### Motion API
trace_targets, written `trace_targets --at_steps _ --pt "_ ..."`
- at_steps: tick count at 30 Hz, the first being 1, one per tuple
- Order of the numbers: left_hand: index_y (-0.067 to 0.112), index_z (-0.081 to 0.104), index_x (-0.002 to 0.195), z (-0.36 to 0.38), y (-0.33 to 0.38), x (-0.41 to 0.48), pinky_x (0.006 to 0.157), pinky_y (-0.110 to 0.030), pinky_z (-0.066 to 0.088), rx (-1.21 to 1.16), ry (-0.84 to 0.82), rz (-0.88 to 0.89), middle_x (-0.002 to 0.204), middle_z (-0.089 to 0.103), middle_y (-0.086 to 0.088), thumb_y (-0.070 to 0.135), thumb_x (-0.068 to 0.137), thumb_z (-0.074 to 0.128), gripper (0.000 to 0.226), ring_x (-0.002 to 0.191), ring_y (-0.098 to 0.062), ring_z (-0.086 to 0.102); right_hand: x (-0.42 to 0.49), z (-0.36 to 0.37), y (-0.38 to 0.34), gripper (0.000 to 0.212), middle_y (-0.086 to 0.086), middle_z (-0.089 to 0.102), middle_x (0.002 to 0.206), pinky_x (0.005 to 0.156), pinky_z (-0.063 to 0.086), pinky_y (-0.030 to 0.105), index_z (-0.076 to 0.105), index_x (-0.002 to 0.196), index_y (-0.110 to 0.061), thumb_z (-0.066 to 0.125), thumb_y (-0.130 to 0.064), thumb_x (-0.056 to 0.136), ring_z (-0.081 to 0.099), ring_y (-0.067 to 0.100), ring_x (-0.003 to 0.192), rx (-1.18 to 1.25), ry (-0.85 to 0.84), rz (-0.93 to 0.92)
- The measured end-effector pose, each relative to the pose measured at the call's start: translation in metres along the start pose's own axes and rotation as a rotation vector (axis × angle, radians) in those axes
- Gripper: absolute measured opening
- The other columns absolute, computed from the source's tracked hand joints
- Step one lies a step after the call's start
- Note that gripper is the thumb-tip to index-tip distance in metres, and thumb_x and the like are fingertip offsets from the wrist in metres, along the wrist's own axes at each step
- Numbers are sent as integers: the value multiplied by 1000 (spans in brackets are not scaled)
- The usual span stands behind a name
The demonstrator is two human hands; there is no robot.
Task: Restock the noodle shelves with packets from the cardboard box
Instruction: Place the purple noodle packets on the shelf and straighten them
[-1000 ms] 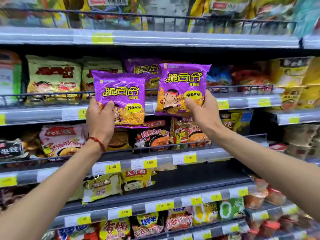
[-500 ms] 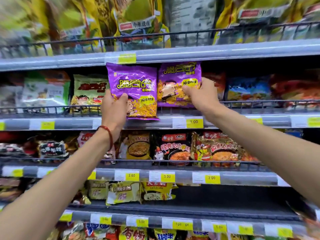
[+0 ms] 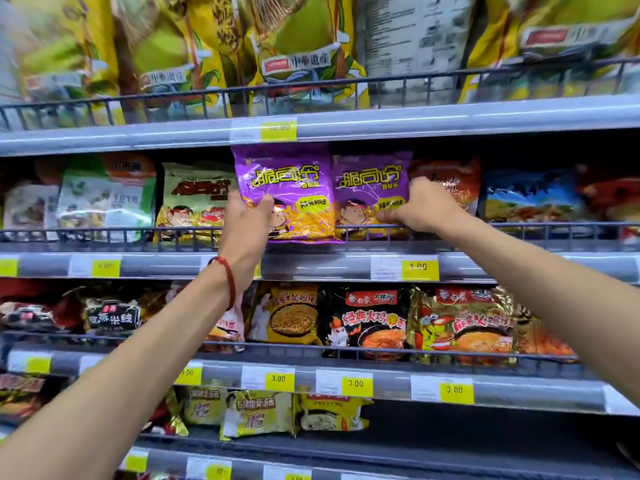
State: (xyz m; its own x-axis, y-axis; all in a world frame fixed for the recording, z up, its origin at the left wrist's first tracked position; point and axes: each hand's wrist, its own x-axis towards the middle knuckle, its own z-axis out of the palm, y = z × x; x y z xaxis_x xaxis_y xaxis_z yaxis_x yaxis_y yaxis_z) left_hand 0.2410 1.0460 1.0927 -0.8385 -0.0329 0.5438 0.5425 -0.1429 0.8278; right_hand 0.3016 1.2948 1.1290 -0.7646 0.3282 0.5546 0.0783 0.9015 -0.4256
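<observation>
Behind the wire rail [image 3: 519,225], pinched in the right hand [image 3: 422,209] fingers [image 3: 415,185], one purple packet [image 3: 367,188] now stands on the shelf [image 3: 519,266], up from mid-air a second ago. Clamped in the left hand [image 3: 247,223] fingers [image 3: 265,202], the second packet [image 3: 287,188] hangs outside the rail and probably goes in next.

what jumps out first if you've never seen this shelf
Two bright purple packets, mid-frame on the shelf under the top one. The left hand grips the left purple packet in front of the wire rail; the right hand holds the right purple packet behind it. Big yellow bags crowd the top shelf.
</observation>
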Motion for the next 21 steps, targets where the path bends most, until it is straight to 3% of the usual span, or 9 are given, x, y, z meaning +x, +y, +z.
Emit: trace_targets --at_steps 2,4,7,9,11,13,16,19,21 --pt "26 48 107 6 1 -1 73 -17 48 -17 -25 -12 99 59 1 20 103 51 8 76 -6 60 -3 -2 2 49 4 55 85 72 37 30 53 78 -12 80 -53 75 53 25 86 -33 -41 -6" --pt "18 47 113 13 2 0 66 -12 48 -29 -40 -5 101 58 -2 17 103 50 10 71 -2 62 -4 -2 3 46 1 56 80 71 37 28 51 71 -17 81 -52 74 55 25 80 -5 -45 -14" --pt "10 48 121 23 2 5 86 -27 52 -29 -55 -9 106 61 -1 18 102 51 21 71 3 64 -7 -4 5 44 -1 56 72 68 38 30 53 71 -16 80 -51 76 54 20 70 29 -43 -35" --pt "7 42 138 32 7 6 104 -39 45 -25 -66 -27 114 62 0 24 102 52 41 87 -5 64 -9 -6 9 50 8 64 79 70 45 35 63 83 -6 74 -55 81 59 27 77 -8 -17 -62" --pt "5 34 146 43 12 8 108 -42 41 -26 -75 -40 103 64 2 26 101 52 52 83 -5 62 -12 -6 16 51 10 67 86 75 49 38 65 93 -7 66 -57 84 61 32 85 -82 77 -89" --pt "0 34 143 56 15 12 102 -35 41 -18 -83 -37 87 61 5 24 102 51 50 80 -4 58 -21 -10 20 41 5 68 86 77 52 40 64 95 -14 59 -53 83 62 31 85 -140 196 -148" --pt "3 41 125 76 23 14 87 -28 34 3 -107 -64 82 55 5 21 102 50 30 81 -6 50 -43 -21 21 26 -3 64 84 74 51 38 61 91 -22 53 -44 82 60 25 82 -201 294 -319" --pt "8 40 118 90 22 18 79 -28 36 51 -157 -86 96 59 -4 21 101 51 23 90 -12 53 -63 -26 21 21 -6 57 82 68 45 34 60 84 -23 49 -40 84 54 19 82 -287 272 -454" --pt "3 41 125 95 20 17 79 -28 39 137 -184 -65 108 59 -9 23 102 51 33 101 -19 55 -71 -27 23 20 -6 55 80 64 41 32 59 81 -22 49 -39 85 54 20 81 -346 262 -503"
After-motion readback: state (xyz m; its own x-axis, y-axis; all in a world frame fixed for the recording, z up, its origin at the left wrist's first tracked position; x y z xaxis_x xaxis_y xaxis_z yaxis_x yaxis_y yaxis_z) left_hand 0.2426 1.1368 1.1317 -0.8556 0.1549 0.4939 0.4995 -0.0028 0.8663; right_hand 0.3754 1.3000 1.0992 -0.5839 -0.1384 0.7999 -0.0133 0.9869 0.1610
